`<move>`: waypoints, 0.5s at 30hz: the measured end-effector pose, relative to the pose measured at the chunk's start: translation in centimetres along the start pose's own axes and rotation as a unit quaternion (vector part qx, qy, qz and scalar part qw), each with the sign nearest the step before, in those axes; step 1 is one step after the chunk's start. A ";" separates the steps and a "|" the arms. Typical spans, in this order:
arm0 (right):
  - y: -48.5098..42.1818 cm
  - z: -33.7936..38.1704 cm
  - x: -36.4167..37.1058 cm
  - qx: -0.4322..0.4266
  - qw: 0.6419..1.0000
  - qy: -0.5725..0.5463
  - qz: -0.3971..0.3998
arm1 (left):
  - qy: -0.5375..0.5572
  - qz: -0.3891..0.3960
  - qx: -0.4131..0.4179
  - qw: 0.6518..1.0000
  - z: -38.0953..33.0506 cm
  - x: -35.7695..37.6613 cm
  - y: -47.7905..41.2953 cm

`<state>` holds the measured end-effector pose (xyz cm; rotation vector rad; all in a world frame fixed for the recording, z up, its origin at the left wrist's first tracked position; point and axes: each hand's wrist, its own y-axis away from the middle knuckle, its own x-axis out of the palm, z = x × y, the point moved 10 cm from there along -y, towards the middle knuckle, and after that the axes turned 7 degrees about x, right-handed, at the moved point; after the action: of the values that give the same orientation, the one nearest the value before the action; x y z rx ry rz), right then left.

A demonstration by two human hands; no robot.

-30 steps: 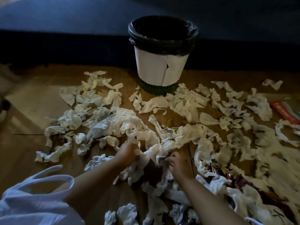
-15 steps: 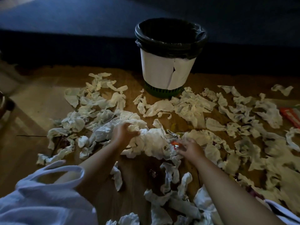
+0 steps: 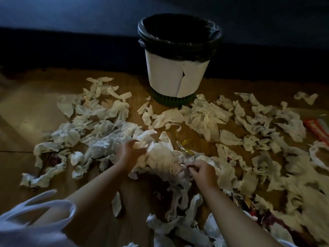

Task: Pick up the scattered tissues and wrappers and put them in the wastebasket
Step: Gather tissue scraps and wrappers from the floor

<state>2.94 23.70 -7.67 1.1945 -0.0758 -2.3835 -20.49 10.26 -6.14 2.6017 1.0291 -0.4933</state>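
On the wooden floor (image 3: 26, 122), before the black-lined white wastebasket (image 3: 165, 75): left hand (image 3: 129, 152) and right hand (image 3: 202, 172), fingers curled, grip the crumpled white tissue heap (image 3: 163, 157). Small yellow wrapper (image 3: 185, 142) just beyond; lettering illegible.

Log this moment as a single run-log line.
stage: gathering | left hand: grips tissue bundle | right hand: pinches tissue bundle | wastebasket: upright, beyond the pile
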 end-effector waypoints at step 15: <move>9.6 1.8 -11.3 0.334 0.791 -0.508 0.067 | 0.196 -0.119 -0.193 0.954 -12.4 -2.3 13.4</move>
<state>11.01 19.82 4.29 -0.0616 -1.3739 -2.6340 -10.18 4.40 7.90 2.2762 1.4099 0.1798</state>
